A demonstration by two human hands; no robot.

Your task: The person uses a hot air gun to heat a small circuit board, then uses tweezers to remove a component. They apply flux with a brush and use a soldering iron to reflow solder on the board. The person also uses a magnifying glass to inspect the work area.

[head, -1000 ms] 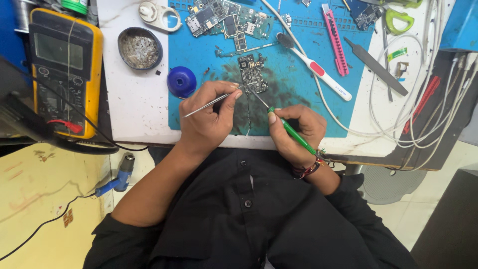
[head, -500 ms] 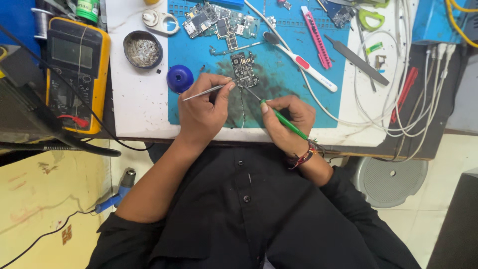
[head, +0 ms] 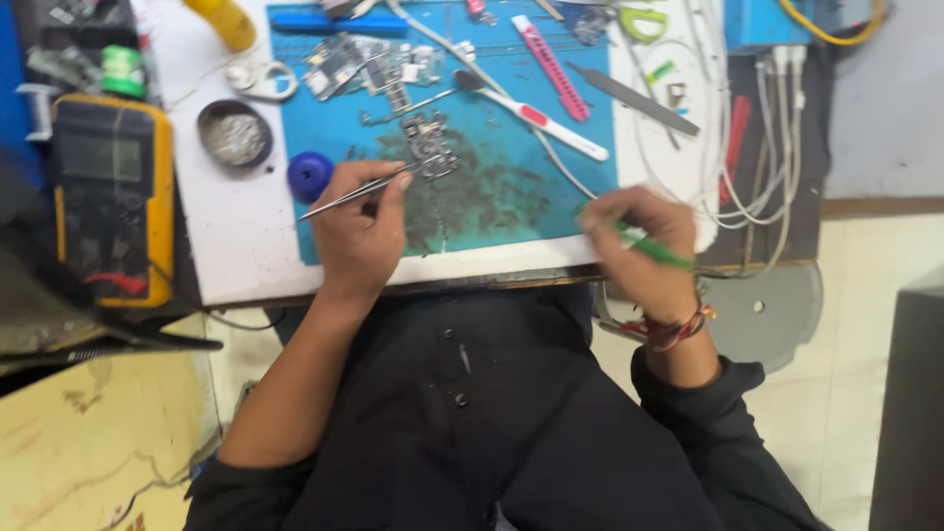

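Small dark phone circuit board (head: 429, 147) sits upper-centre on the blue silicone work mat (head: 551, 197), amid dark smudges and debris. We're mid-rework on it, by the look: our left hand (head: 359, 231) is pinched closed on the thin steel tweezers (head: 356, 192), tips touching the board's lower left edge and pinning it. Our right hand (head: 639, 251) is closed around a green-handled slim tool (head: 649, 248), but it's well right of the board, at the mat's lower right corner, not engaged. Tool tip is blurred, can't tell its kind.

Our read: board is held, tool is off it. Next move needs the right hand back over the board while the tweezers hold it; board is small and loose on the mat, so a slip of the tweezers could skate it.

Around it: white-and-red toothbrush (head: 546, 120) just right of the board, more board fragments (head: 354, 64) above, round blue cap (head: 311, 177) and small round metal tin (head: 234, 133) to the left, yellow multimeter (head: 113, 202) far left, white cables (head: 757, 177) to the right.
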